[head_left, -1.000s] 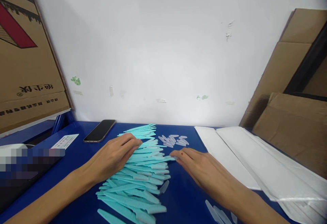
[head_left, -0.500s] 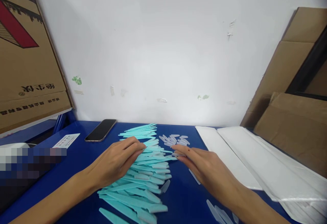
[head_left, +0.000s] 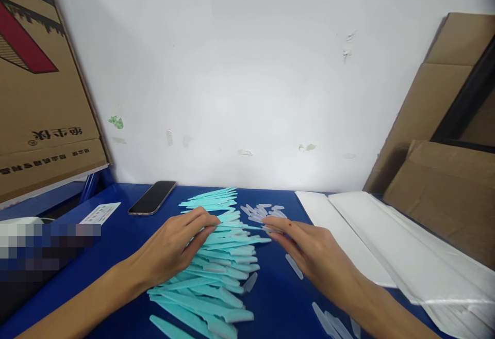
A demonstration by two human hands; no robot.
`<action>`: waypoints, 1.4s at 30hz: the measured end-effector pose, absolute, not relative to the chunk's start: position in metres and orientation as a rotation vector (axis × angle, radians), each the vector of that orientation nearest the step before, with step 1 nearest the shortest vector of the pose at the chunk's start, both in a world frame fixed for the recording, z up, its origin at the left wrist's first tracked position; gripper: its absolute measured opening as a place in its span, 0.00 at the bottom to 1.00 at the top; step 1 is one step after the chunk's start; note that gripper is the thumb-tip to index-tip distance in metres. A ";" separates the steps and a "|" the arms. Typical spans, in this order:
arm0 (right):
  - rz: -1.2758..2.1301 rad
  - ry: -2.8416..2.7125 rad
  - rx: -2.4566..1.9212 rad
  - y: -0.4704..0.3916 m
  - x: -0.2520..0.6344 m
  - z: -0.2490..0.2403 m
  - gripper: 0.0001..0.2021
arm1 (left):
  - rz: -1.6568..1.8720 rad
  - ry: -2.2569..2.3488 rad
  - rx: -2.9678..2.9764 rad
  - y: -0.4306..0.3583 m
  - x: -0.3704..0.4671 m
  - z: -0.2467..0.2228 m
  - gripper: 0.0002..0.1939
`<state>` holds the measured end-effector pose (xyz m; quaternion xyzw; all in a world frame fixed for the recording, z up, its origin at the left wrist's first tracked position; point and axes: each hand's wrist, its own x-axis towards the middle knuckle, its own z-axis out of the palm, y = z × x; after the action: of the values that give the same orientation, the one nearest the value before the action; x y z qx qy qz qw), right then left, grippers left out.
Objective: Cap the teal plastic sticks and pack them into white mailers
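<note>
Several turquoise blade-shaped sticks (head_left: 216, 297) lie in a long overlapping row on the blue table (head_left: 270, 297). Over that row, my left hand (head_left: 183, 238) pinches the handle end of one turquoise stick, which points right. My right hand (head_left: 305, 241) holds a small translucent cap (head_left: 270, 230) between thumb and fingers at the stick's other end. Whether the tip is inside the cap is too small to tell. Several loose translucent caps (head_left: 257, 211) lie just behind my right hand, and others (head_left: 332, 323) are near the front edge.
A phone (head_left: 153, 197) and a printed card (head_left: 101, 213) lie at the left. White padded sheets (head_left: 371, 236) cover the right side. Cardboard boxes stand at the left (head_left: 46, 91) and right (head_left: 444, 189), with a white wall (head_left: 247, 81) behind.
My right hand has shifted very slightly, with the cap still between its fingers. My left hand stays almost in place on the stick.
</note>
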<state>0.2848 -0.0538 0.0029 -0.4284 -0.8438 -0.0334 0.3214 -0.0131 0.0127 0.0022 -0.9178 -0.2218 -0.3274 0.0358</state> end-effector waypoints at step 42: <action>-0.101 -2.313 -1.146 -0.057 0.277 -0.003 0.17 | -0.795 -0.521 -2.576 0.000 0.002 -0.001 0.18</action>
<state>0.2768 -0.0567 -0.0032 -0.4263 -0.8607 -0.0376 0.2756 0.0024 0.0003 -0.0014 -0.9198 -0.1860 -0.2840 0.1968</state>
